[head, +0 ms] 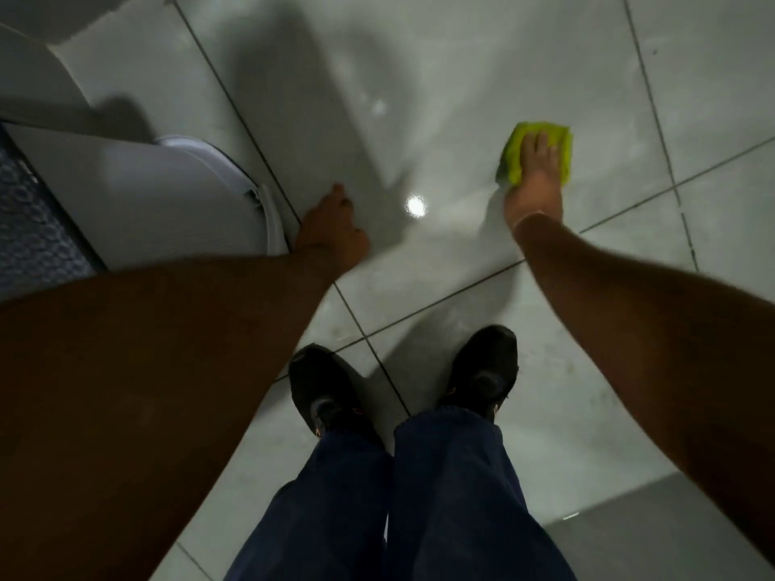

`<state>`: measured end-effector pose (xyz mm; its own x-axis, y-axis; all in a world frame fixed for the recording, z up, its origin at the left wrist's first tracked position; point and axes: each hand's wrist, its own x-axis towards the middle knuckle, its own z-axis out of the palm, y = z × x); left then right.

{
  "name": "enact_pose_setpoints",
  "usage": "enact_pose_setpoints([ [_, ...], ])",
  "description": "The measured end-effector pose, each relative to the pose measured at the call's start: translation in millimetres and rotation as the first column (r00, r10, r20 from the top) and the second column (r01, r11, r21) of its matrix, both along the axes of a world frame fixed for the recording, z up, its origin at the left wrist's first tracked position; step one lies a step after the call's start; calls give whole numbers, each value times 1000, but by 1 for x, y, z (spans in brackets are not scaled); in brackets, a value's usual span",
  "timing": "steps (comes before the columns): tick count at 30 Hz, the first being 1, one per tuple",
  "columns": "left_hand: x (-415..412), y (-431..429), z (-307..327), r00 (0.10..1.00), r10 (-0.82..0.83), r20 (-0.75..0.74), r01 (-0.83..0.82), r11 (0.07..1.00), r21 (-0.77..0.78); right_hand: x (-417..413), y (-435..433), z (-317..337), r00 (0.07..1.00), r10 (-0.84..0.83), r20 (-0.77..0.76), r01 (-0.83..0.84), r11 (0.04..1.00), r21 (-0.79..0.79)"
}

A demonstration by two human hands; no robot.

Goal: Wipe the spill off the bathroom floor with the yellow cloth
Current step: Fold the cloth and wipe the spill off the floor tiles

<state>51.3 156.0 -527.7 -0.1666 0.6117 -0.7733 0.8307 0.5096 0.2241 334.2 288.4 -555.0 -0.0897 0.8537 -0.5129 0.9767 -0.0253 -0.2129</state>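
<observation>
A: Honestly, what could go wrong here?

B: The glossy grey tiled floor (440,77) looks wet; a black shoe (323,392) could slip.

A: And the hands?

B: Right hand (534,178) presses flat, fingers spread, on the crumpled yellow cloth (562,140) on the tiles. Left hand (331,228) hangs loosely curled, holding nothing, beside the white toilet base (167,203).

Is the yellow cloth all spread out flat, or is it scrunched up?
Scrunched up. The yellow cloth sits bunched in a small thick wad under the right hand, pressed flat on the tiled floor.
</observation>
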Motion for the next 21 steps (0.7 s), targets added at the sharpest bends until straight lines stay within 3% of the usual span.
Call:
enact_pose_setpoints([
  [2, 1, -2, 1, 1000, 4, -7, -4, 1000, -5, -29, 11, -1, 997, -73, 19, 73, 997, -12],
  [5, 1, 1, 5, 1000, -18, -11, 18, 1000, -17, -75, -38, 0, 974, 190, -124, -193, 981, -12],
  [8, 0, 5, 9, 997, -77, -31, 78, 997, 9, -79, -131, 6, 759, 582, -291, -614, 789, -24],
  [9, 0, 5, 10, 996, -87, -37, 87, 996, 16, -68, -157, 9, 696, 657, -291, -692, 721, -27],
  [11, 1, 2, 10, 995, -99, -31, 99, 995, -7, -37, -181, 10, 670, 690, -272, -718, 696, -2],
  [13, 1, -3, 8, 992, -122, -28, 121, 992, -31, -9, -176, 5, 699, 669, -252, -671, 736, 93],
  [15, 3, -9, 4, 988, -148, -44, 147, 989, -20, 22, -151, 1, 800, 568, -192, -555, 823, 124],
  [18, 5, -12, 3, 985, -153, -73, 153, 988, -15, 75, -93, 1, 988, 148, -40, -147, 989, 29],
  [19, 7, -13, 2, 985, -152, -78, 151, 988, -15, 90, -75, 1, 1000, 19, 1, -19, 999, 28],
  [21, 11, -14, 4, 984, -154, -89, 154, 988, -8, 106, -41, 1, 994, -84, 69, 82, 996, 35],
])
